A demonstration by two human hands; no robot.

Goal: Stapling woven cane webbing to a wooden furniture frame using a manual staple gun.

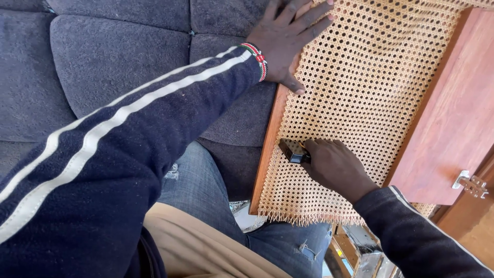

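Right hand grips a small dark tool, pressing cane webbing against the wooden frame's near edge, over a sofa. Farther off, left hand lies flat, fingers spread, steadying the webbing. The step appears to be edge-fixing; next calls for shifting along the edge.

Bright, even daylight — sharp focus throughout, soft shadows under the hands, mild wide-angle stretch at the edges.
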